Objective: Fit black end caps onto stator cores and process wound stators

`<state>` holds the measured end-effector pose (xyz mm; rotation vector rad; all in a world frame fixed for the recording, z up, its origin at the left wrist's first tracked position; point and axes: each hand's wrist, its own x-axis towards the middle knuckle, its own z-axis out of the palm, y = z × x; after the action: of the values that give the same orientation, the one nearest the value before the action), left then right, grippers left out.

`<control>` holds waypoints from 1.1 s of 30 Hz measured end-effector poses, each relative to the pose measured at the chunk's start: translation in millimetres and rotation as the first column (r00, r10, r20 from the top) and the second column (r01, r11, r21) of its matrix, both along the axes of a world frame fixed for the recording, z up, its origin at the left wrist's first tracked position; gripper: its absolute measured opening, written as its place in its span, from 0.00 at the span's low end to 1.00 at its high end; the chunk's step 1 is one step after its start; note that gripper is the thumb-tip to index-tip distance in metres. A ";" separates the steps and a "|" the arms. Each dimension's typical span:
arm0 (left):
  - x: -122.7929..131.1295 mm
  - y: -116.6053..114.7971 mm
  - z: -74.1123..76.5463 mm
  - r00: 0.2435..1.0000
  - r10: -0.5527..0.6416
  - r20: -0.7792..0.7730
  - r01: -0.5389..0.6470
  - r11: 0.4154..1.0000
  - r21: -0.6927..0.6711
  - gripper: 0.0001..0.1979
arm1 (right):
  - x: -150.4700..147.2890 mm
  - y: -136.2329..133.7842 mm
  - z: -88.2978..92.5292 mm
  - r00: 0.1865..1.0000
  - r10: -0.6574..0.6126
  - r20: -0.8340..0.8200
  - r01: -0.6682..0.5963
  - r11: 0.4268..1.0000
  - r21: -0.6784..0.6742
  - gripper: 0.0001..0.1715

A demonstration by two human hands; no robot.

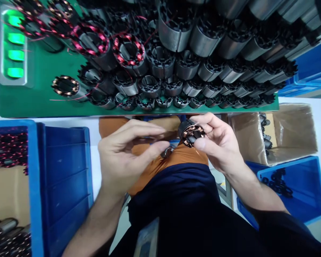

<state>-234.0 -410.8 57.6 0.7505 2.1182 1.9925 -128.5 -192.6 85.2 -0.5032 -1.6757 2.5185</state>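
Note:
My right hand (219,142) grips a motor stator (190,133) between thumb and fingers. The stator has a black slotted end and copper windings facing up. To its left, my left hand (131,150) is raised with thumb and fingers apart, holding nothing. Another metal part (167,151) rests low between the hands, over the orange trousers, and is partly hidden by my left thumb. Both hands are just in front of the green bench's (42,103) near edge.
Rows of metal stators (187,66) stand on the green bench, some with red or copper windings. Four green lights (15,55) glow at the back left. Blue bins (64,160) flank me. At right, a cardboard box (291,132) holds metal parts above a blue bin (307,189) with black pieces.

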 end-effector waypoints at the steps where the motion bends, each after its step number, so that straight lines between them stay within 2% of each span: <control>1: 0.3 4.9 9.3 1.000 -0.012 -0.027 0.013 0.999 0.042 0.13 | -1.5 -3.4 0.4 1.000 0.000 0.013 0.000 1.000 -0.005 0.30; 3: 0.3 13.0 22.4 0.998 -0.019 -0.063 0.024 0.997 0.076 0.12 | -4.1 -8.9 1.4 1.000 -0.006 0.030 0.006 1.000 -0.008 0.34; 6: 1.0 17.0 25.7 0.997 -0.010 -0.076 0.013 0.999 0.039 0.07 | -4.0 -11.8 0.5 0.999 -0.013 0.033 0.013 1.000 -0.011 0.36; 8: 3.3 15.1 20.2 0.998 -0.059 0.011 0.059 0.998 0.005 0.02 | -0.8 -10.6 -3.2 0.999 -0.012 0.033 0.013 1.000 -0.025 0.34; 10: 7.8 12.4 12.2 0.977 -0.137 0.166 0.137 0.990 0.008 0.07 | 3.9 -8.5 -8.6 0.999 -0.001 0.039 0.003 0.999 -0.039 0.32; 13: 17.4 10.7 -0.4 0.887 -0.244 0.393 0.223 0.970 0.098 0.13 | 10.1 -6.8 -17.0 0.999 0.040 0.022 -0.038 0.997 -0.070 0.29; 15: 23.2 10.9 -8.1 0.817 -0.286 0.501 0.222 0.958 0.184 0.14 | 12.3 -6.9 -20.9 0.997 0.073 -0.009 -0.074 0.992 -0.104 0.27; 17: 26.4 10.5 -14.2 0.782 -0.284 0.555 0.172 0.954 0.246 0.14 | 13.0 -7.8 -22.9 0.996 0.090 -0.009 -0.090 0.989 -0.114 0.27; 20: 25.5 6.9 -19.9 0.825 -0.260 0.503 0.107 0.944 0.312 0.16 | 12.6 -9.6 -23.6 0.995 0.090 0.030 -0.087 0.993 -0.082 0.30; 22: 22.9 3.1 -22.9 0.873 -0.258 0.413 0.121 0.937 0.329 0.21 | 12.4 -10.8 -23.7 0.996 0.090 0.025 -0.088 0.993 -0.079 0.30; 24: 20.6 0.0 -26.4 0.897 -0.267 0.352 0.145 0.931 0.336 0.21 | 12.6 -11.5 -23.8 0.997 0.083 -0.007 -0.083 0.992 -0.098 0.28; 27: 20.8 -0.6 -29.5 0.913 -0.293 0.284 0.174 0.908 0.380 0.35 | 13.8 -11.8 -23.9 0.998 0.051 -0.037 -0.055 0.991 -0.124 0.27; 28: 22.2 0.6 -28.6 0.922 -0.285 0.263 0.175 0.911 0.374 0.36 | 14.4 -11.8 -23.8 0.999 0.043 -0.032 -0.047 0.991 -0.125 0.27; 29: 24.2 2.4 -26.4 0.935 -0.256 0.246 0.163 0.924 0.346 0.32 | 15.0 -11.8 -23.7 0.999 0.040 -0.024 -0.043 0.991 -0.125 0.27; 32: 30.4 9.1 -16.7 0.968 -0.114 0.223 0.069 0.977 0.201 0.06 | 16.6 -12.0 -23.4 0.999 0.047 -0.008 -0.048 0.990 -0.130 0.27; 33: 31.1 11.1 -14.5 0.971 -0.087 0.224 0.050 0.985 0.168 0.03 | 17.0 -12.0 -23.4 0.999 0.053 -0.013 -0.054 0.989 -0.138 0.26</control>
<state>-202.9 -399.8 43.1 0.5738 1.7959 2.1174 -111.5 -204.6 61.8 -0.4626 -1.5391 2.6840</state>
